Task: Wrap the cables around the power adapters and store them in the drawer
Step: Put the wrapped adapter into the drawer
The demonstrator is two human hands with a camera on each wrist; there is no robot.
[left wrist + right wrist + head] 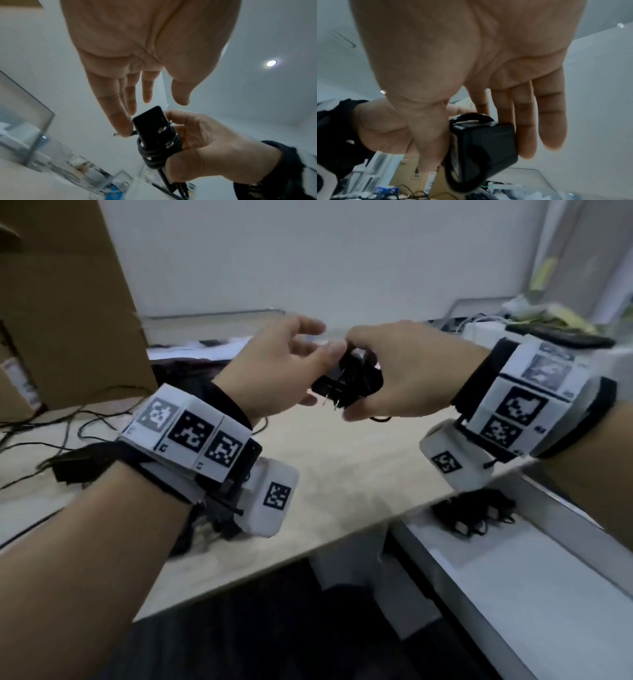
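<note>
Right hand (404,371) grips cable-wrapped adapter (349,381).

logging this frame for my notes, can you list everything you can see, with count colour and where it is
power adapter: one, black, cable coiled round it, held between both hands above the desk
wrapped adapters: a black bundle, count unclear, lying in the open drawer
drawer: one, white, pulled out at the right
desk: one, light wood, under the hands
loose cables: several, black, on the desk at the left
cardboard box: one, brown, back left
wrist units: two, white with black markers, one on each wrist
left hand: fingers straight, fingertip touching the cable's end
right hand: grips the adapter
</note>
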